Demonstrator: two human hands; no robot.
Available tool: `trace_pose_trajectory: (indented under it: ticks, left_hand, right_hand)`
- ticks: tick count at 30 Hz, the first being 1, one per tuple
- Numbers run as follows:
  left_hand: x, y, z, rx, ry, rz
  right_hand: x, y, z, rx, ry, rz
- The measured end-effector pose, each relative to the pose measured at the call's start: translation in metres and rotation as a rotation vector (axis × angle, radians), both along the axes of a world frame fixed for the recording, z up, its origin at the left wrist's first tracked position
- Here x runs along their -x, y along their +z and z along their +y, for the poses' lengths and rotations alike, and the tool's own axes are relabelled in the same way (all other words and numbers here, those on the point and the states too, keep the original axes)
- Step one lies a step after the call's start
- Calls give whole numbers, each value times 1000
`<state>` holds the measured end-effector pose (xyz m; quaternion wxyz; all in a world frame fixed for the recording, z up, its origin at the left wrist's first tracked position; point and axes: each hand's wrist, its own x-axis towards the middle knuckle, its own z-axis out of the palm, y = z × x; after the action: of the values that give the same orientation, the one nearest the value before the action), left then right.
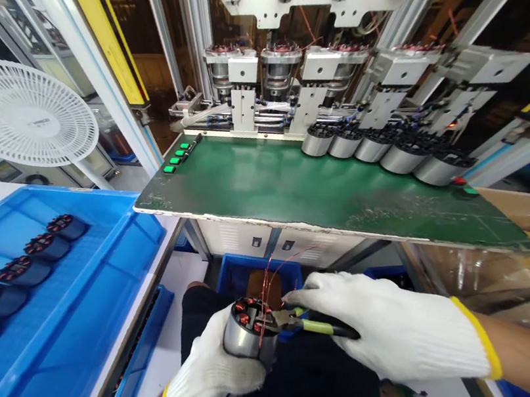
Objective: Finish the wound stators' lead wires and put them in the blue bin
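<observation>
My left hand (214, 362), in a white glove with a yellow cuff, is wrapped round a motor stator (242, 336), a silver cylinder with copper windings inside. Loose copper wires (266, 284) rise from its top. My right hand (383, 320), gloved the same way, grips cutting pliers (318, 327) with green and black handles. The jaws of the pliers are at the stator's rim, close by the wires. Whether they are closed on a wire I cannot tell.
A green-topped bench (261, 172) lies ahead, with several silver stators (401, 157) at its right. Behind it stands a winding machine (319, 64). On the left are a blue bin (117, 247) holding several dark stators (24, 269) and a white fan (18, 116).
</observation>
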<state>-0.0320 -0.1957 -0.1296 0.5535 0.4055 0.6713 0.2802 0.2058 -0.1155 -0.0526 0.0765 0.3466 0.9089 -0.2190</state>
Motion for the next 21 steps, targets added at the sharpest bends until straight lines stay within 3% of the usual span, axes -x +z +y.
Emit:
trace_pose_trajectory:
  ticks: [5,9,13,16,19,21]
  left_hand:
    - [3,-4,0,-70,31,-150]
    - [0,2,0,-47,6,-50]
    - [-3,0,-3,-48,59,87]
    - [0,-7,-5,-57,32,151]
    - [5,-11,-7,-110,13,96]
    - [8,-10,-8,-164,11,72]
  right_hand:
    - [-4,0,0,-29,8,24]
    - [1,0,-4,-36,12,15]
    - [6,-4,-7,-7,3,15]
    - [8,-5,-7,86,-26,28]
    - [7,-2,-7,297,-51,51]
    - [4,2,-10,328,-104,77]
